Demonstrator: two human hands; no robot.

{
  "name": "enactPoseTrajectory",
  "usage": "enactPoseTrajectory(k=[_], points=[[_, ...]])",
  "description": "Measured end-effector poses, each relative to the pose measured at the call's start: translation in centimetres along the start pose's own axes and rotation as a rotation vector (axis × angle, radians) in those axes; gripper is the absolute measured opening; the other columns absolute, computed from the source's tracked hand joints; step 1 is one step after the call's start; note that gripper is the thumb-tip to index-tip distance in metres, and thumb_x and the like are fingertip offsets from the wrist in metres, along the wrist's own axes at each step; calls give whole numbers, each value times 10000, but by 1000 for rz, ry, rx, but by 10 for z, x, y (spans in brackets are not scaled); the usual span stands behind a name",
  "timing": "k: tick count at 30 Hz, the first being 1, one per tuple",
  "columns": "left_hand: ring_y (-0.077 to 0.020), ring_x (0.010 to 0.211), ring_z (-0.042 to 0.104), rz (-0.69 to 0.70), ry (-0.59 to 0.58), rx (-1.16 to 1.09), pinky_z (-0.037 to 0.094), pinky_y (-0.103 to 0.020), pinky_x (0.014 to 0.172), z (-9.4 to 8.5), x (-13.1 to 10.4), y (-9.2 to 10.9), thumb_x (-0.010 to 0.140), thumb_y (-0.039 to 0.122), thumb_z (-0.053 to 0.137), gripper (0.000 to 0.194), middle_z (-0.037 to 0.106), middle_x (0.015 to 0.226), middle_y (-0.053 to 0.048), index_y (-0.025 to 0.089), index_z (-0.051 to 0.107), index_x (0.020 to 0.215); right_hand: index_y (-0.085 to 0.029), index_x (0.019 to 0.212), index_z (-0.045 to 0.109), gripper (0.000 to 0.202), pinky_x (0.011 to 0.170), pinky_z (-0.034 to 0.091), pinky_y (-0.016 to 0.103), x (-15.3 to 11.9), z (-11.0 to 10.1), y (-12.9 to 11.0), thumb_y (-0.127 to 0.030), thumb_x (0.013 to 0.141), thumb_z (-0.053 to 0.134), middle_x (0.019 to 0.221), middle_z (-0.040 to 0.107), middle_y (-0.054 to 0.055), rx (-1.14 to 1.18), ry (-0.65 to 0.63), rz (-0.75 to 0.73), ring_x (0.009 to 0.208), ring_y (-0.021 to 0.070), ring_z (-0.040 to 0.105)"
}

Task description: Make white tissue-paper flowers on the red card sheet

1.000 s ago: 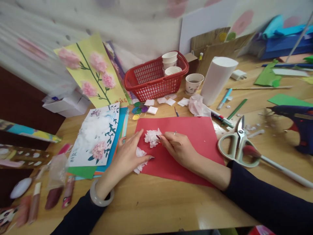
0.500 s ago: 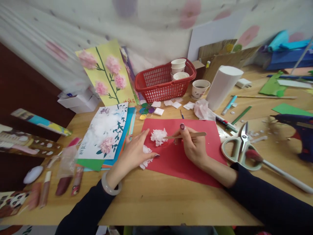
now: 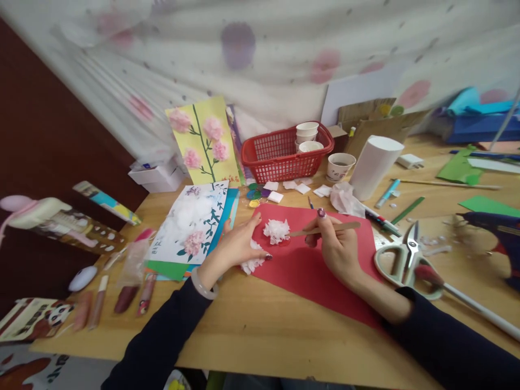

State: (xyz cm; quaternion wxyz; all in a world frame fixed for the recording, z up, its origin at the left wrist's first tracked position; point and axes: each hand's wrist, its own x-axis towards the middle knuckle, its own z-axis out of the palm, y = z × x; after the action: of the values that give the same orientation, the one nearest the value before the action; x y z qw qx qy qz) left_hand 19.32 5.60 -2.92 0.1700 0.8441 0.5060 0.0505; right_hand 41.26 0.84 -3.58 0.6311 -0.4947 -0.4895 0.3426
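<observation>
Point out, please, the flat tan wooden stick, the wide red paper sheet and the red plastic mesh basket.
Flat wooden stick point(image 3: 347, 226): head view, its right end section.
Red paper sheet point(image 3: 300, 270): head view, its bare middle.
Red mesh basket point(image 3: 280, 169): head view, its front wall.

A red plastic basket point(image 3: 280, 170) of paper cups point(image 3: 307, 130) stands above centre, a panda-printed packet point(image 3: 34, 319) lower left, a power adapter point(image 3: 410, 161) upper right.

Dark navy sleeves point(image 3: 450, 344) cover both arms; a pale, rounded bangle point(image 3: 202, 290) encircles the left wrist; dark polish point(image 3: 321, 213) coats the thumbnails.
</observation>
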Motion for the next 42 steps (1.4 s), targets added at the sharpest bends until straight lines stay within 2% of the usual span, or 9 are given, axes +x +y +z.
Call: enactPoseTrajectory(k=[5,9,13,17,22,27,31,36,42], points=[[-352,1396,419,26,-7,-20,86,-609,1184,-3,-2,2,697,434,801,1021,443,1514,-169,232,258,1537,-184,601,618,561,398,451,251,2,-2,-2,-670,866,527,448,582,22,-14,-4,-41,401,139,555],[-309,1405,417,72,23,-172,283,-500,1160,-20,-9,-3,720,466,768,868,439,1528,-112,269,401,1482,-194,597,610,574,400,439,266,2,-5,-2,-681,876,495,444,561,16,-3,33,-83,399,142,540],[-264,1153,644,-140,405,-182,422,-417,1055,-62,-24,-41,826,352,646,278,736,1167,-66,244,727,1070,-210,642,630,528,447,456,296,2,-5,2,-644,902,481,470,563,16,48,61,-90,433,160,545],[-290,1007,694,-422,665,52,473,-404,942,-93,-42,-89,806,247,597,207,774,968,-75,203,746,942,-207,789,646,469,611,527,369,6,-3,17,-574,958,409,614,637,48,56,123,-71,568,203,628],[-313,960,688,-546,617,194,481,-407,848,-96,-52,-126,792,249,567,224,760,910,-86,206,731,940,-201,1070,605,380,814,533,435,21,-8,34,-486,996,365,965,711,116,-187,90,-148,877,251,687],[-279,1038,638,-414,515,145,464,-366,921,-99,-45,-141,765,207,571,272,720,1043,-85,205,714,996,-160,1176,608,336,737,497,404,37,-24,27,-234,965,358,1001,707,169,-868,-331,-424,868,292,671],[-294,1176,549,-311,433,134,356,-414,1063,-107,-33,-142,762,231,609,226,680,1136,-73,233,721,959,-94,1239,575,453,724,465,400,44,-30,23,-56,856,336,1094,670,223,-1241,-492,-501,804,290,657],[-344,1185,528,-328,409,100,313,-484,1061,-117,-21,-143,753,243,635,52,684,1122,-86,216,679,748,-80,1293,536,508,789,457,419,44,-34,24,-28,838,319,1249,604,246,-1347,-551,-500,955,328,642],[-251,956,654,-338,389,-69,470,-343,859,-121,-22,-145,819,280,534,164,717,985,-82,178,646,880,-76,1179,603,404,824,439,456,44,-37,32,-64,880,332,1169,625,252,-1320,-466,-495,973,344,603]])
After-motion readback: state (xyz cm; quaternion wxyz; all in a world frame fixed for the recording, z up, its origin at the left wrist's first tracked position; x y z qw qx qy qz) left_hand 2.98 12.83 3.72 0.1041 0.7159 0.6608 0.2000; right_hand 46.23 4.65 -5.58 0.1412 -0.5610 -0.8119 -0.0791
